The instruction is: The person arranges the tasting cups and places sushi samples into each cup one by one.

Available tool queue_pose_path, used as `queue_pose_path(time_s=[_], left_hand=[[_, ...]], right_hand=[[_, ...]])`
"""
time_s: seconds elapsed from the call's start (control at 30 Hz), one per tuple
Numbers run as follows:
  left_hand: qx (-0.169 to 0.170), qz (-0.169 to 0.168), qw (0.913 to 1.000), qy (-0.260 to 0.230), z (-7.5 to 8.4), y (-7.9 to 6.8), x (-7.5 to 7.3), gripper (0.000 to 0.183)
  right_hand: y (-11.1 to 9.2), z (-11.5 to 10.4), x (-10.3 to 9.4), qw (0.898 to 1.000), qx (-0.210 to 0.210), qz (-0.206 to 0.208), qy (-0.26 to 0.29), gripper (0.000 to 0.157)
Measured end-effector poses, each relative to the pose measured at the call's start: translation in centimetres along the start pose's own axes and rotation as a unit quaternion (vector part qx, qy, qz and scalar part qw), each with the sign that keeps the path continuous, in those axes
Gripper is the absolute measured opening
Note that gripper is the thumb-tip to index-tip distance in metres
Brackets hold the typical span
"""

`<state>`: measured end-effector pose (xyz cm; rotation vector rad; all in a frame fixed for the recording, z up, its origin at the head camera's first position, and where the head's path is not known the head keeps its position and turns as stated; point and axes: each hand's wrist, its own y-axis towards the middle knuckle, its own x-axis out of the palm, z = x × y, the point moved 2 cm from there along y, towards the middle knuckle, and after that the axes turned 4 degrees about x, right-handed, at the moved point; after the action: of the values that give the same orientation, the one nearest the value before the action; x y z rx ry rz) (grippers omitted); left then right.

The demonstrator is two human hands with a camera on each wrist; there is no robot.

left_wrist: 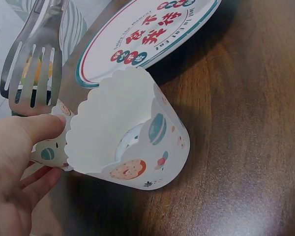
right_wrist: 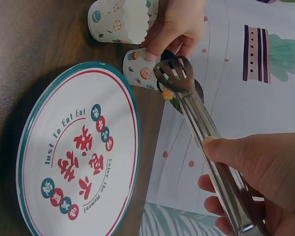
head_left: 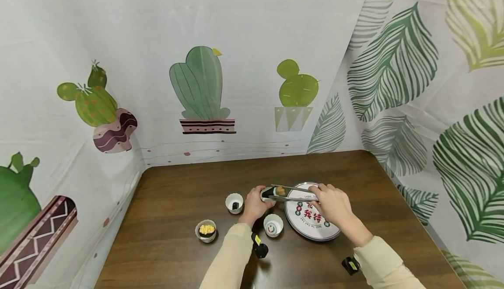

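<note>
My left hand (head_left: 253, 206) holds a small paper cup (left_wrist: 46, 153) with a scalloped rim, thumb and fingers on its side. Metal tongs (right_wrist: 206, 132) with slotted ends are in my right hand (head_left: 334, 203). Between the tongs' ends, at the mouth of the held cup, is a seaweed-wrapped sushi piece (head_left: 278, 191) with an orange-yellow topping; the slotted ends partly cover it. Whether it touches the cup's bottom cannot be seen. Beside the left hand stands a second paper cup (left_wrist: 164, 152), its printed bottom showing.
A round plate (head_left: 309, 230) with red lettering lies under and near the right hand. To the left on the wooden table (head_left: 165, 219) stand a cup with a dark piece (head_left: 235, 206) and a cup with yellow-topped sushi (head_left: 206, 231). A printed cloth hangs behind.
</note>
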<state>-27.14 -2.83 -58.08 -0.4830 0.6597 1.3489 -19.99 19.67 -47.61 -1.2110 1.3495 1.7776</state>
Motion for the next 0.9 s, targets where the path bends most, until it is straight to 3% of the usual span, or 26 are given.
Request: queue_pose_path(time_s=[0.27,0.9], left_hand=[[0.002,0.001,1.0,0.001,-0.1,0.0,0.1,0.06],[0.015,0.007,0.9998,0.013,-0.2,0.1,0.2,0.061]], right_hand=[[0.7,-0.4,-0.4,1.0,0.012,-0.025,-0.004,0.035],[2.4,-1.7,-1.5,0.999,0.014,-0.038,-0.024,0.03]])
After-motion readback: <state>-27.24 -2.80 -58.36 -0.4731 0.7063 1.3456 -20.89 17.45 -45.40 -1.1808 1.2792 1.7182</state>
